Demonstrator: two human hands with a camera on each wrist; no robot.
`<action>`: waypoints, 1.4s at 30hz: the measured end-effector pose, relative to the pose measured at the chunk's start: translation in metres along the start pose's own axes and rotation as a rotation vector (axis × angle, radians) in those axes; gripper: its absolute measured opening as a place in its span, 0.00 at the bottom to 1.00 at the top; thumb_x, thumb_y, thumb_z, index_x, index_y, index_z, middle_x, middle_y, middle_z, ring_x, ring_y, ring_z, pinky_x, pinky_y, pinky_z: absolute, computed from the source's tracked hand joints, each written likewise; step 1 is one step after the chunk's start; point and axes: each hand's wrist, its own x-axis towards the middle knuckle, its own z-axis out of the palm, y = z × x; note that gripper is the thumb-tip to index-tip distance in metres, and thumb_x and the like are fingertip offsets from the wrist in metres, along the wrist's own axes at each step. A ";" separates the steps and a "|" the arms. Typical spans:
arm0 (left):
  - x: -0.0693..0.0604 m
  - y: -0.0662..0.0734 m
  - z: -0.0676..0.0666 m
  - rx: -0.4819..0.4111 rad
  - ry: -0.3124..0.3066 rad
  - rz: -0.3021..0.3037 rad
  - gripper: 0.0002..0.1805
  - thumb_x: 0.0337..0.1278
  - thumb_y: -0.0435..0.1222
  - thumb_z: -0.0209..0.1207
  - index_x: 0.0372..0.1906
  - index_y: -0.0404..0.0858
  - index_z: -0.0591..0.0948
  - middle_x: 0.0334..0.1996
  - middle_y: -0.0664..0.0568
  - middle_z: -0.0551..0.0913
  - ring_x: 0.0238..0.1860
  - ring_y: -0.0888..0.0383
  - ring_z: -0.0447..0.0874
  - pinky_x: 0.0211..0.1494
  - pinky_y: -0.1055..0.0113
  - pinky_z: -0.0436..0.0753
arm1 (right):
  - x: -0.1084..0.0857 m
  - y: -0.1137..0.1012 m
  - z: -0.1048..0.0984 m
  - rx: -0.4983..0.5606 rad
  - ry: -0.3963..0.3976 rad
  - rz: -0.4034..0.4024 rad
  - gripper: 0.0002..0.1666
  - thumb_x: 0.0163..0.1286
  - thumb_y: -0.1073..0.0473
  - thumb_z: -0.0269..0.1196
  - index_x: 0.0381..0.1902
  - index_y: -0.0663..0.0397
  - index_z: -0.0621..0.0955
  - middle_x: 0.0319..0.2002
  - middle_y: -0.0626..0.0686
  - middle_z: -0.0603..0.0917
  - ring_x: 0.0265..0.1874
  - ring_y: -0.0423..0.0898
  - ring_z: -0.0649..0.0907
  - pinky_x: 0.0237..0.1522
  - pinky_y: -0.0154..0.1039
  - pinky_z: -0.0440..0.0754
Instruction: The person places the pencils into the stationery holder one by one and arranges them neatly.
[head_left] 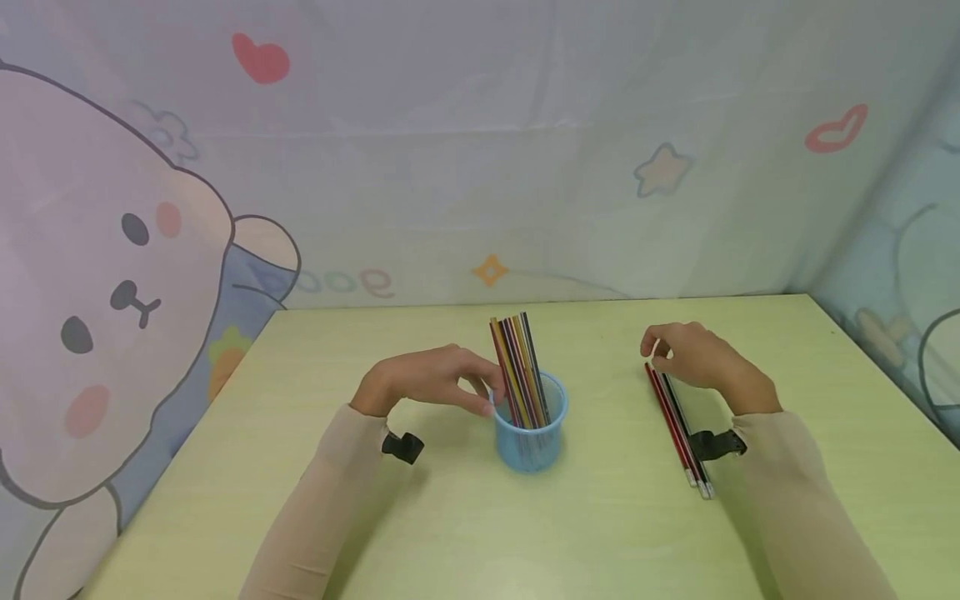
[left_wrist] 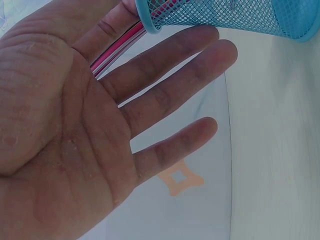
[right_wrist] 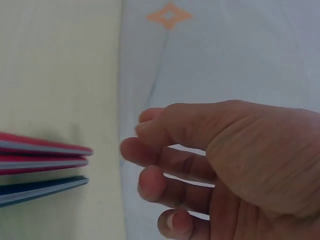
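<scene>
A light-blue mesh pencil cup [head_left: 528, 450] stands upright on the table, with a bunch of striped pencils [head_left: 516, 358] leaning in it. At its left rim, my left hand [head_left: 438, 375] pinches the edge between thumb and index finger. Its other fingers extend along the outside of the mesh in the left wrist view. Over the far ends of some loose pencils hovers my right hand [head_left: 693, 354], fingers loosely bent and holding nothing. Two red pencils [right_wrist: 40, 160] and a dark one [right_wrist: 45, 190] lie side by side, apart from its fingertips in the right wrist view.
The pale yellow-green table [head_left: 600, 533] ends at a printed fabric backdrop [head_left: 450, 167]. A large cartoon bear [head_left: 150, 292] fills its left side. Black straps [head_left: 403, 447] are on both wrists. A dark curved cable-like line [head_left: 924, 358] shows at the right edge.
</scene>
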 end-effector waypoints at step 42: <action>0.000 0.002 0.000 -0.006 0.001 -0.020 0.04 0.66 0.37 0.64 0.41 0.42 0.82 0.46 0.45 0.85 0.50 0.56 0.84 0.58 0.62 0.82 | 0.021 -0.029 0.029 0.177 -0.017 -0.206 0.08 0.66 0.70 0.57 0.39 0.53 0.75 0.26 0.48 0.82 0.22 0.41 0.74 0.27 0.36 0.70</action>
